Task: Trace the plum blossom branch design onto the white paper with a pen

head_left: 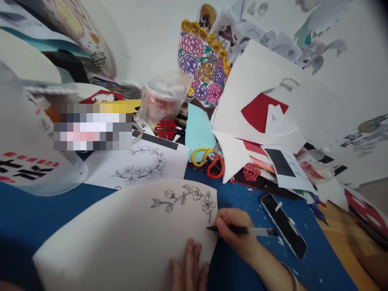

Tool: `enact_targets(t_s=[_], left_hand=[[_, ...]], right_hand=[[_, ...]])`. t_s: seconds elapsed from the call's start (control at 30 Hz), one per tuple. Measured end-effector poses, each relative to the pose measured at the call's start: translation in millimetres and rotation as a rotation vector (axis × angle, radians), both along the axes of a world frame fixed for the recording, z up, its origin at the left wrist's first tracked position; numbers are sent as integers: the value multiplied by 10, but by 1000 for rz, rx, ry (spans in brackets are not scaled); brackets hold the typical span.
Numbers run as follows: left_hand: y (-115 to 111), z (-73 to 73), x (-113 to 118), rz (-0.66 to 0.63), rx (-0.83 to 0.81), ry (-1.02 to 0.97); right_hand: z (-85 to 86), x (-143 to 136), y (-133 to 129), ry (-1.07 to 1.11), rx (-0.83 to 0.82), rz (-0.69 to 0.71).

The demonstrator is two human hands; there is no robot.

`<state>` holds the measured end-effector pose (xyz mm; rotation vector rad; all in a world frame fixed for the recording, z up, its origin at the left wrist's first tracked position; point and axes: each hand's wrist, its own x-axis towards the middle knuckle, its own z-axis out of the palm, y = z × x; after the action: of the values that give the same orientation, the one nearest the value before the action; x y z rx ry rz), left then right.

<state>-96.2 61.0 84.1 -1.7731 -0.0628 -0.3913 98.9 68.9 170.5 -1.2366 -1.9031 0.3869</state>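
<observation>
My right hand [238, 230] is closed round a black pen [251, 231], its tip at the surface of a large white sheet [103, 234], just below the drawn stem. Whether the tip touches cannot be made out. A black line drawing of a blossom branch [184, 198] runs along the sheet's upper right part. Fingers of my left hand [190, 266] lie stretched out and spread on the sheet's lower right. Behind the sheet is a paper printed with a wreath of blossoms [142, 169], partly covered by it.
Yellow and red scissors [209, 161] lie behind the sheet. A phone [283, 226] rests right of my right hand on the blue table cover [321, 258], among paper scraps. A translucent bag [39, 153] stands at left; a wrapped tub [163, 97] and paper cutouts crowd the back.
</observation>
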Motion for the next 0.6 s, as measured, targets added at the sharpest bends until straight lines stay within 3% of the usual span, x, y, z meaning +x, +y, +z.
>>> enact_targets(t_s=[0.07, 0.13, 0.3, 0.47, 0.53, 0.6], left_hand=[[76, -37, -21, -46, 225, 72], [135, -61, -39, -55, 304, 107], [178, -88, -15, -150, 224, 123], [245, -71, 45, -219, 172, -90], [243, -64, 57, -153, 362, -123], [179, -52, 65, 9, 579, -90]], right_hand=[[-6, 11, -2, -10, -24, -8], [-13, 20, -6, -6, -45, -18], [-20, 22, -15, 17, -62, -26], [-13, 6, -22, -8, -17, -39], [-9, -1, -21, -14, -1, -36], [-9, -5, -18, -14, 13, -29]])
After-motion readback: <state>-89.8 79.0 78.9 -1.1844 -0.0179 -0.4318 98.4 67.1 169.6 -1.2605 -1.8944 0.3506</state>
